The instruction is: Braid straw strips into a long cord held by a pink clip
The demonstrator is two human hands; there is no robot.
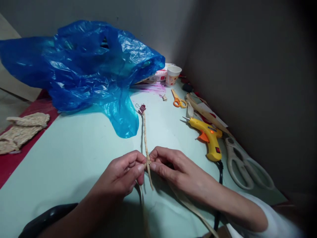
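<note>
A thin tan braided cord (pixel 145 135) runs from a dark red binder clip (pixel 142 109) on the pale green tabletop down to my hands. My left hand (pixel 127 172) pinches a strand on the left side of the braid's lower end. On the right side, my right hand (pixel 170 165) pinches another strand between thumb and index finger. Between them a short loose strand (pixel 150 177) hangs toward me. Long flat strands trail below both hands, one of them (pixel 195 211) passing under my right forearm.
A crumpled blue plastic bag (pixel 94 66) covers the back left. Woven tan pieces (pixel 24 130) lie far left. To the right are a yellow glue gun (pixel 209 135), large grey-handled scissors (pixel 244 165), orange scissors (pixel 177 99) and a paper cup (pixel 173 76). A dark wall (pixel 247 76) rises behind them.
</note>
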